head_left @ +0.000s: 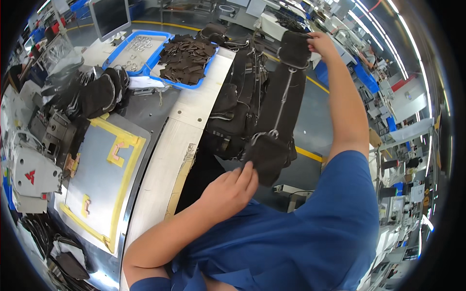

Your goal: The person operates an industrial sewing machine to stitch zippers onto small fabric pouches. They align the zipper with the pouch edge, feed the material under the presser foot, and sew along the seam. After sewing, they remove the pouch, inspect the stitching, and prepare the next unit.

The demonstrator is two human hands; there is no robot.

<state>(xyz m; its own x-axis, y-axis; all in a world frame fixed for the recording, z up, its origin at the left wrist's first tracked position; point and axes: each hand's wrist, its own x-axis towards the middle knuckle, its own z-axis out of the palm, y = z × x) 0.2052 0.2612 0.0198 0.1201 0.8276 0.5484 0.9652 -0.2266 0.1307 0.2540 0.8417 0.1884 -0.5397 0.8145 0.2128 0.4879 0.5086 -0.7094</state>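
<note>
A long black fabric piece [297, 102] with a grey strap, metal fittings and a padded square at either end is stretched away from me. My right hand [318, 44] grips the corner of its far square [292, 48]. My left hand [233, 189] has its fingers closed on the left edge of the near square [267, 160]. Behind this piece, a heap of black bags [228, 109] with zips and straps lies beside the bench.
Left, a pale bench edge [170, 155] borders a sewing machine [34, 174] and a metal template with yellow tape [97, 169]. Blue trays of metal rings [138, 46] and dark cut pieces [182, 60], a monitor [109, 17] and black pieces [99, 94] sit behind.
</note>
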